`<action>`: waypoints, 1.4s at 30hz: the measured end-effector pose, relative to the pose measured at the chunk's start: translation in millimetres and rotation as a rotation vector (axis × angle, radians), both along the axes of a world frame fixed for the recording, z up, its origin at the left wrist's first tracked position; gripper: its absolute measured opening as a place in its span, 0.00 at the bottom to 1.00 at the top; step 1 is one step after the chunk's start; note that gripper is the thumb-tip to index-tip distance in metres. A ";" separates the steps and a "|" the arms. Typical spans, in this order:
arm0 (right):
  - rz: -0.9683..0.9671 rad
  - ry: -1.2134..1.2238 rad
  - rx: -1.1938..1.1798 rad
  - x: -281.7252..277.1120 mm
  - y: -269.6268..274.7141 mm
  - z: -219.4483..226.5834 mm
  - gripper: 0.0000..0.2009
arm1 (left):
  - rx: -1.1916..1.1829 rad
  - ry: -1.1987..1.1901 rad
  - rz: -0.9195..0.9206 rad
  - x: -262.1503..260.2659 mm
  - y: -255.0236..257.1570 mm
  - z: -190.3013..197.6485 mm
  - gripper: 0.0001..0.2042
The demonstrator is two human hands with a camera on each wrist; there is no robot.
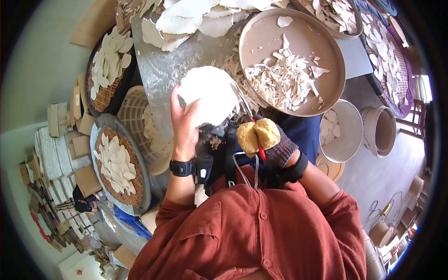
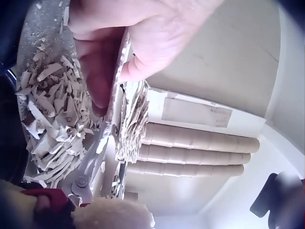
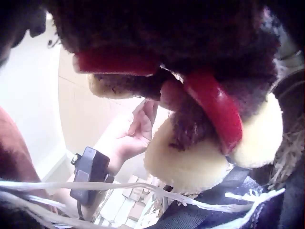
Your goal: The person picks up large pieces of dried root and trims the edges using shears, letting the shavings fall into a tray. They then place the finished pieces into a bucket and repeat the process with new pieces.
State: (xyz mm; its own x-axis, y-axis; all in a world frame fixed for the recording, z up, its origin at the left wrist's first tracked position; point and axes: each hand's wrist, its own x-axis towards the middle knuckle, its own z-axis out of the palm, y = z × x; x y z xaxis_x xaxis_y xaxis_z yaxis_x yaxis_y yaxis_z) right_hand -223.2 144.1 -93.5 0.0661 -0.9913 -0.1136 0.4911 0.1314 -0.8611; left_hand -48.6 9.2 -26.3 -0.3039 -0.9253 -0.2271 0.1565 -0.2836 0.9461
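A pale, flat, rounded sheet (image 1: 210, 95) is pinched at its left edge by the bare left hand (image 1: 186, 123); in the left wrist view that hand (image 2: 128, 43) has its thumb and fingers on both faces of the sheet. The gloved right hand (image 1: 282, 144) grips scissors with red handles (image 1: 261, 151), yellow foam padding (image 1: 266, 133) around them. In the left wrist view the scissors' metal pivot (image 2: 82, 182) is below the hand, with the blades along the sheet's edge. The right wrist view shows gloved fingers (image 3: 190, 121) through the red handle (image 3: 217, 109).
A round tray (image 1: 343, 60) of pale strips stands at the upper right, a stack of pale sheets (image 1: 186, 21) on the metal table (image 1: 151, 70). Baskets of oval pieces (image 1: 116, 165) lie left; a white bucket (image 1: 350, 135) and another bucket (image 1: 385, 133) stand right.
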 end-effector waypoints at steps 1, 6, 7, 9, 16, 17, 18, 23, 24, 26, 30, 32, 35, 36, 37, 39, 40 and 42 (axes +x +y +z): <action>-0.111 -0.525 0.249 0.0 0.4 20.1 0.07 | 0.010 0.003 -0.051 -3.6 -1.5 2.5 0.36; -0.040 0.199 -0.028 -24.1 8.0 2.7 0.09 | 0.010 0.013 -0.101 -21.9 -3.4 -0.9 0.36; -0.005 0.456 -0.104 -27.7 10.6 1.1 0.10 | 0.016 -0.003 -0.120 -21.7 -3.9 -3.1 0.37; 0.013 0.483 -0.106 -29.1 12.6 1.1 0.12 | 0.024 -0.017 -0.123 -22.6 -2.5 -2.9 0.35; 0.008 -0.047 0.121 -18.4 9.2 9.5 0.13 | 0.010 -0.038 -0.096 -10.6 -3.8 3.3 0.34; -0.005 -0.203 0.138 -15.3 10.0 9.8 0.13 | 0.005 -0.039 -0.093 -8.2 -4.4 3.5 0.34; -0.017 -0.357 0.155 -13.1 11.3 10.4 0.13 | -0.001 -0.038 -0.090 -5.7 -5.2 2.9 0.34; 0.023 -0.079 0.131 -15.0 8.8 -1.7 0.12 | -0.044 -0.007 -0.068 -5.0 -7.4 11.9 0.34; 0.085 -0.012 0.096 -18.3 6.0 -9.5 0.12 | -0.057 0.002 -0.066 -5.6 -7.4 12.8 0.34; 0.113 -0.093 0.045 -19.7 3.1 -6.6 0.11 | -0.057 0.015 -0.084 -5.1 -8.4 14.1 0.34; 0.084 -0.617 0.109 -16.8 3.3 -3.0 0.09 | -0.023 0.014 -0.122 -1.1 -11.7 20.9 0.36; 0.099 -0.721 0.145 -17.1 2.2 4.3 0.08 | -0.014 0.013 -0.123 -0.6 -12.0 23.7 0.37; 0.088 -0.681 0.105 -16.9 0.5 15.4 0.09 | 0.000 0.002 -0.166 2.3 -11.9 23.5 0.38; 0.081 -0.652 0.088 -17.7 -1.7 15.1 0.09 | 0.001 -0.007 -0.213 3.0 -11.0 20.1 0.39; 0.075 -0.624 0.073 -18.3 -3.0 14.5 0.10 | 0.004 -0.016 -0.259 3.0 -9.2 19.2 0.40; 0.043 0.011 -0.091 -21.3 -2.3 -3.9 0.11 | 0.026 -0.026 -0.283 1.7 -4.5 23.4 0.40; 0.045 -0.280 -0.023 -19.8 -2.4 -8.3 0.11 | 0.036 -0.031 -0.294 1.0 -1.8 25.5 0.40; 0.014 -0.686 0.073 -17.4 -1.3 -16.0 0.11 | 0.128 -0.003 -0.213 3.1 4.2 21.9 0.38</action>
State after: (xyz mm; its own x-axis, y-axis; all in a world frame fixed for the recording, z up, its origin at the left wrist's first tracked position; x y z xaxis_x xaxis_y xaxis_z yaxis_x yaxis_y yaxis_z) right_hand -240.6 142.8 -109.5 0.1600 -0.9812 -0.1081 0.9196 0.1879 -0.3449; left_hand -45.5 13.5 -4.3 -0.4884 -0.8039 -0.3394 0.0773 -0.4272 0.9008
